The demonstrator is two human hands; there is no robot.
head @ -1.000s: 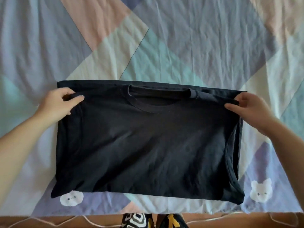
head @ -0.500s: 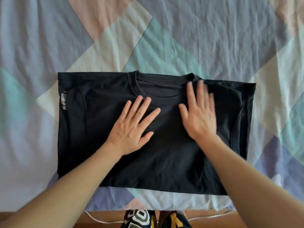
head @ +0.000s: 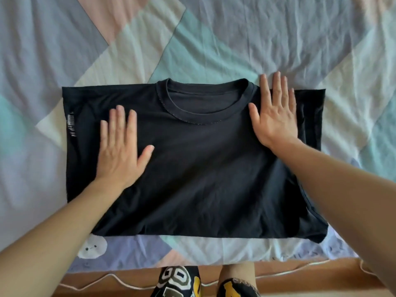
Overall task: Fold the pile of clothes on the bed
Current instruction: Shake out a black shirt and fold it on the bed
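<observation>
It was a bedroom in a home: a bed [head: 214, 39] spread with a wrinkled pastel patchwork sheet printed with small cartoon faces. Below its edge ran what seemed a wooden floor [head: 300, 273].

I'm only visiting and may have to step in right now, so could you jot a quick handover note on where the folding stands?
Left hand: open, flat on the black T-shirt, left of the collar.
Right hand: open, flat beside the collar, fingertips reaching past the top edge.
The T-shirt lies collar-up on the patchwork bedsheet, folded into a wide rectangle.
Done: first fold, laid flat.
Left: probably fold it narrower; no other clothes in view.
</observation>
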